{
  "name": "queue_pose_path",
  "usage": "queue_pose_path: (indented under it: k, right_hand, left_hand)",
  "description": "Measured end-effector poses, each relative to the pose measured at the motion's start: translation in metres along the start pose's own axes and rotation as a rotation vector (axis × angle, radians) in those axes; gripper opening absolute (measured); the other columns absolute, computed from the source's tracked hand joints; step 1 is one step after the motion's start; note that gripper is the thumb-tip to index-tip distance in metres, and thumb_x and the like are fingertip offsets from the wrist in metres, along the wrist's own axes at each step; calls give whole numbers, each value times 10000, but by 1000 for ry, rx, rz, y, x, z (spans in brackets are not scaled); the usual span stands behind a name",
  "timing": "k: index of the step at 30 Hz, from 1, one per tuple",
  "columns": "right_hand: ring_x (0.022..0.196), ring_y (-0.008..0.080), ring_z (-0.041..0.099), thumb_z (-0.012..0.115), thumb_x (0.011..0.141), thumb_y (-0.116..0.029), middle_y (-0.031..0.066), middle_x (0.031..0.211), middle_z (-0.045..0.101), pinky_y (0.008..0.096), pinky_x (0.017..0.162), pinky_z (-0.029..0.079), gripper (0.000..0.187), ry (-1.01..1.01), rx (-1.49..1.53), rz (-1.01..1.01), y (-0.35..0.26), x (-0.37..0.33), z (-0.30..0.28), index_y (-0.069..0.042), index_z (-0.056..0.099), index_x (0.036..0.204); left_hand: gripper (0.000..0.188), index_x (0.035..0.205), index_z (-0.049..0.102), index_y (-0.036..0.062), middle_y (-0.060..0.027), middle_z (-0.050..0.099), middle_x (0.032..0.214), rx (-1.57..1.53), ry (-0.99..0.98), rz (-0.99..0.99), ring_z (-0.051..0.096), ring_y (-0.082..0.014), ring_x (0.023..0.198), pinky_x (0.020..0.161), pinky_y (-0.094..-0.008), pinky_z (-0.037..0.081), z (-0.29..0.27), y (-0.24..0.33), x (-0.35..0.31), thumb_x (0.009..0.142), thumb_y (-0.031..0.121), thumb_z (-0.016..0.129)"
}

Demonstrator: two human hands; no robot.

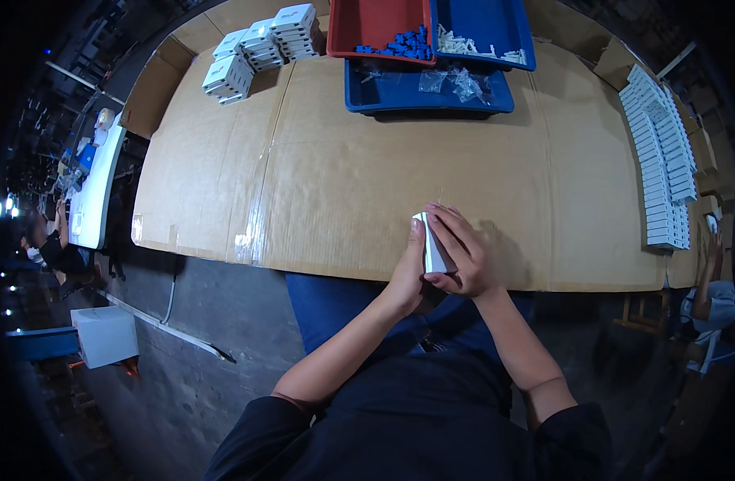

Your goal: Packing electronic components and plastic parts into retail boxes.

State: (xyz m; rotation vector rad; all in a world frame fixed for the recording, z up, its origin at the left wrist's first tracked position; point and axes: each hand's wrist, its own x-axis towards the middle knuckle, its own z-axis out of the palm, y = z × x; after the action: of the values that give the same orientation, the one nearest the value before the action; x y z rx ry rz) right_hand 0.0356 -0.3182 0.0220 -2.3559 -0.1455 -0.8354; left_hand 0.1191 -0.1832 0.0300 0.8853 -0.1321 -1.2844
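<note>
Between my two hands, over the near edge of the cardboard-covered table (383, 168), stands a white box-shaped piece (438, 250) on its edge. My left hand (407, 268) is closed on its left side, the thumb lying along the upper edge. On the other side my right hand (465, 250) wraps its fingers over the top and right face, thumb at the near end. The fingers cover much of the piece, so its exact kind does not show.
Stacked white boxes (227, 78) stand at the far left. A red tray (367, 24) holds small blue parts; a blue tray (480, 24) holds white parts. Another blue tray (383, 96) has clear bags. Rows of white pieces (660, 160) line the right side. Other people sit far left and right.
</note>
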Motion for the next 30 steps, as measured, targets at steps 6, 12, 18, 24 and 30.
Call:
queue_pose_path:
  k: [6,12,18,24,30]
  right_hand:
    - [1305,463,590,597,980,-603,320,1417,575,521,1107,477,851,98,126,4,3,-7,10,141,559,1393]
    - [1341,428,577,400,1038,-690,288,1447,574,465,1123,464,903,189,246,252,-2,-2,11,110,552,1428]
    - [1458,334,470,389,1072,-639,223,1559,492,407,1200,365,838,313,687,521,-17,7,17,90,540,1454]
    - [1433,359,510,569,1017,-211,233,1572,478,422,1178,414,503,-18,289,328,-16,8,-3,79,569,1428]
    - [1305,379,618,611,990,-170,231,1446,600,423,1085,514,467,-7,81,222,-8,-14,9,77,608,1387]
  left_hand:
    - [779,1518,419,105,-111,619,1300,73,-22,10,666,-216,1159,910,-325,584,-15,-11,6,1061,720,276]
    - [760,1573,365,72,-108,571,1398,41,50,-28,600,-233,1275,1076,-377,496,4,3,2,1091,656,298]
    - [887,1686,12,65,-157,404,1548,516,11,555,433,-315,1441,1202,-420,346,-6,-11,11,1053,223,614]
    - [718,1649,229,87,-154,465,1523,171,198,381,510,-231,1385,1163,-399,428,-17,0,13,1122,574,272]
    - [679,1462,453,26,-98,610,1248,220,267,286,631,-171,1102,937,-328,539,-19,-15,16,1119,591,298]
